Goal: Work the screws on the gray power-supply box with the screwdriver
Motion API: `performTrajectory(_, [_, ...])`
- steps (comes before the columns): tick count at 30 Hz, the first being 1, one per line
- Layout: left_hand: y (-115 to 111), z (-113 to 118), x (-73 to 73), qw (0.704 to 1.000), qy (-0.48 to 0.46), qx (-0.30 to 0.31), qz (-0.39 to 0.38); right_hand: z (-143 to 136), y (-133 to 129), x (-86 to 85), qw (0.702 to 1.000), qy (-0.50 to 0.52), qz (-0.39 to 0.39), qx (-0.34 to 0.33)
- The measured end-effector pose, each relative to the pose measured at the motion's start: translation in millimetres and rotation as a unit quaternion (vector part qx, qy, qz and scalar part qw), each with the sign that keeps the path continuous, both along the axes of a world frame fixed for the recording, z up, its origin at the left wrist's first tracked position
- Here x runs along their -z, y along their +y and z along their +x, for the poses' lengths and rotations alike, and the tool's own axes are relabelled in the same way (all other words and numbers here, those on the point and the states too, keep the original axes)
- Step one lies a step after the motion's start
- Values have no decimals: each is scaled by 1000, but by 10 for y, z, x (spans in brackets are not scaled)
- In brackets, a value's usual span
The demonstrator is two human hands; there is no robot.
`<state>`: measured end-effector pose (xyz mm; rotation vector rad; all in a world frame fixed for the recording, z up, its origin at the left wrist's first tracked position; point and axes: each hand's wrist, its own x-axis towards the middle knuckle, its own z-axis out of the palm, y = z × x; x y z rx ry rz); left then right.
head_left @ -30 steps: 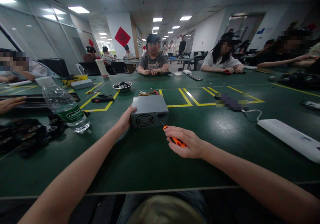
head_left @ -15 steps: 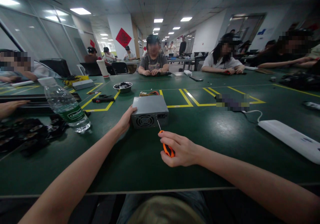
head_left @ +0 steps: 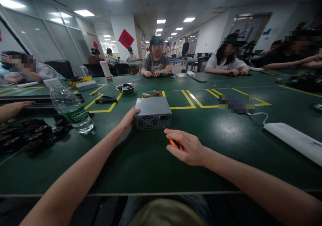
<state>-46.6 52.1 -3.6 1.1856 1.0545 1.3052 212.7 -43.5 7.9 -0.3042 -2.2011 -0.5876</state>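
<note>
A grey computer power supply (head_left: 154, 110) rests on the green table, its fan grille and power socket facing me. Gripping its left side is my left hand (head_left: 128, 120), thumb at the top corner and the other fingers partly hidden. My right hand (head_left: 190, 147) is closed around the orange and black handle of a screwdriver (head_left: 176, 143). The thin shaft points up and left at the power supply's front, just below the socket; whether the tip touches is too fine to tell. Coloured cables (head_left: 152, 94) show behind the power supply.
A tilted water bottle (head_left: 77, 115) stands left, near black parts (head_left: 35, 132) and another person's hand (head_left: 15, 111). Beyond are a metal bowl (head_left: 125, 88) and a black tool (head_left: 107, 100). A white power strip (head_left: 294, 142) lies right. People sit across the green table (head_left: 141, 169).
The screwdriver has shifted slightly right, with its handle now angled lower and more sideways. My left hand keeps its hold on the power supply. The whole view has shifted a little.
</note>
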Motion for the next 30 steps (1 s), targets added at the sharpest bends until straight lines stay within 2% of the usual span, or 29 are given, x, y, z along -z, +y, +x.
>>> performTrajectory(5, [-9,11,-13,1000,3,-2,-11,57,39,52,996,17,71,43])
performTrajectory(7, [-16,21,-17,1000,5,1,-10,70,47,82,997,7,58,42])
performTrajectory(12, [-13,34,0,1000,26,9,8,56,10,82,998,-23,51,-30])
performTrajectory(15, [19,27,13,998,56,2,20,37,-6,90,998,-50,41,-25])
performTrajectory(18, [24,12,-15,987,135,-55,64,33,5,119,996,-90,22,-19])
performTrajectory(20, [-30,18,-67,952,234,-138,143,33,13,119,994,-101,23,-34])
performTrajectory(21, [-78,33,-99,915,302,-169,208,31,13,111,994,-102,26,-43])
performTrajectory(22, [-139,59,-132,864,376,-187,277,27,10,100,993,-100,28,-48])
performTrajectory(23, [-207,96,-161,810,444,-180,339,23,5,89,993,-99,30,-51])
performTrajectory(25, [-347,195,-198,775,478,-144,388,14,-8,77,994,-99,28,-44])
performTrajectory(27, [-455,300,-201,699,559,-83,438,9,-19,83,995,-88,26,-29])
performTrajectory(28, [-490,344,-192,674,587,-61,445,9,-23,91,997,-73,24,-22])
performTrajectory(30, [-520,400,-168,648,614,-53,448,15,-28,104,999,-34,14,-8])
